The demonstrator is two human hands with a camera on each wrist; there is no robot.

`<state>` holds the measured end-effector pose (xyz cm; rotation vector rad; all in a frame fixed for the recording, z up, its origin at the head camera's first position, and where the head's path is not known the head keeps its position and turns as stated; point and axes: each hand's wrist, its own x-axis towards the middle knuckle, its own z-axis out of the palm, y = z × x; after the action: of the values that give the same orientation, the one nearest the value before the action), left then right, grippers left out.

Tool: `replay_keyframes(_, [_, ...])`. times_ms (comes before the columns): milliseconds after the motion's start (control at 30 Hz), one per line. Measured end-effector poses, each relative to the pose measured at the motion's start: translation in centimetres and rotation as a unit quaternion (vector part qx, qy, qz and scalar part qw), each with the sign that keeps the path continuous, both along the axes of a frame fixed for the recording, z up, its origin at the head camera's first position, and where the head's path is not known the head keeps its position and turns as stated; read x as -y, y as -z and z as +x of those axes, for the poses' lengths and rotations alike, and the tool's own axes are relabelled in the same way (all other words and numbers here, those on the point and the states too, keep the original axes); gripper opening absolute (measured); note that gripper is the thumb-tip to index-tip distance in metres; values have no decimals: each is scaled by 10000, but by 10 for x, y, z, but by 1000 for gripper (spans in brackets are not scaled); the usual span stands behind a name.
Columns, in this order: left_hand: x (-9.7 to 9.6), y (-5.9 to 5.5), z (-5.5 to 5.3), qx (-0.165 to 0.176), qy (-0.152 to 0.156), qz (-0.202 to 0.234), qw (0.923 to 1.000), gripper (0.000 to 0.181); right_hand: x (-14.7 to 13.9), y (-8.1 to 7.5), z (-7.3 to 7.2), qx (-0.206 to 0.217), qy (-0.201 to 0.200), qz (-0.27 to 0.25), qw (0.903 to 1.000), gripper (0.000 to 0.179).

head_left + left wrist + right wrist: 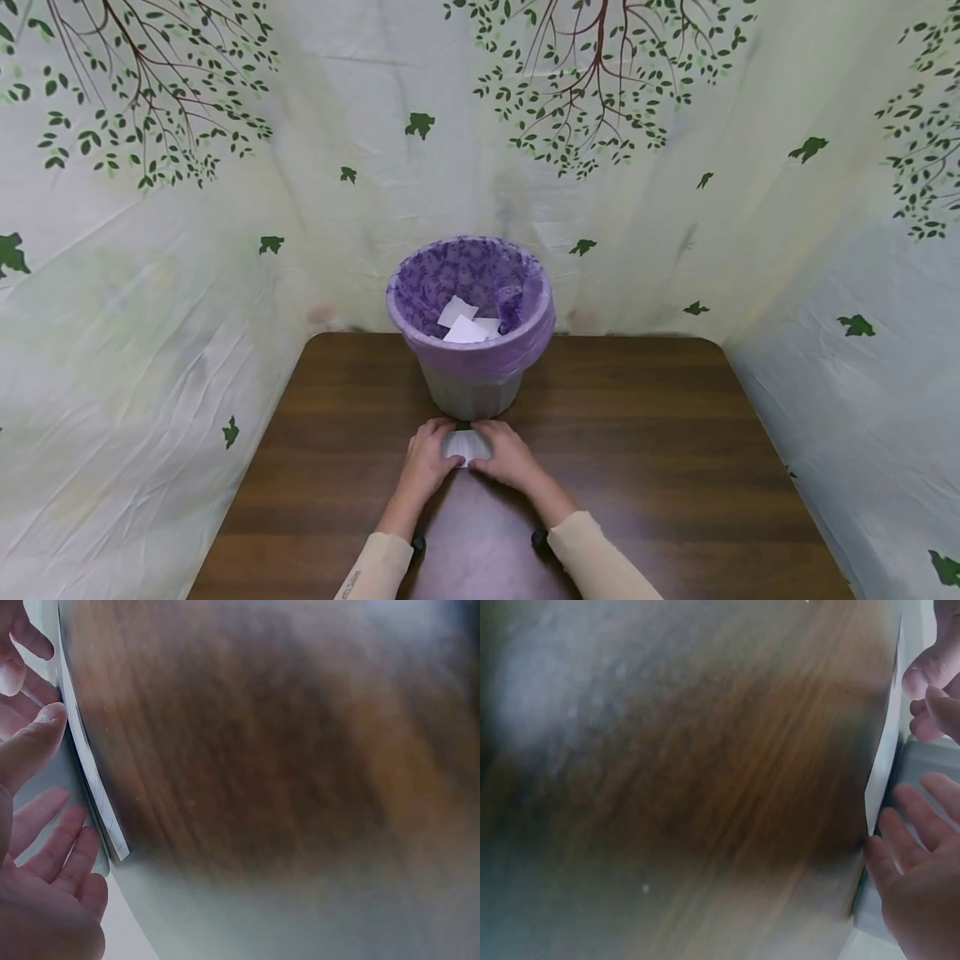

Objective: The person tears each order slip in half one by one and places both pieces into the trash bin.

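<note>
A small white sheet of paper [467, 447] with faint lines lies on the wooden table, just in front of the bin. My left hand [428, 457] is at its left side, thumb by the near edge and fingers toward the far edge. Mirroring it, my right hand [510, 454] is at the right side. In the left wrist view the paper [96, 776] shows as a thin strip beside the loosely spread fingers [64, 847]. The right wrist view has the paper [885, 765] edge-on, with relaxed fingers [911, 832] apart from the thumb.
Behind the paper stands a grey bin [471, 387] with a purple patterned liner [420, 292] folded over its rim. White paper pieces [467, 330] lie inside it. The brown table [637, 433] is bounded by leaf-printed cloth [360, 225] at the back and both sides.
</note>
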<state>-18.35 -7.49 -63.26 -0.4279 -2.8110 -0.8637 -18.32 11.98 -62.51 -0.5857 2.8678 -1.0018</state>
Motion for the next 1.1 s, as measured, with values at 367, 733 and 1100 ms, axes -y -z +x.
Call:
replay_keyframes(367, [1,3,0,258,-48,-65,9996,59,9,5,4,-1045,-161,1132,9879,65])
replay_keyframes(733, [-1,3,0,291,-87,-31,9995,56,14,4,3,-1141,124,1363,9840,51])
replay_keyframes(1100, [-6,1,6,253,-83,91,9996,48,17,-2,0,-447,473,147,9978,21])
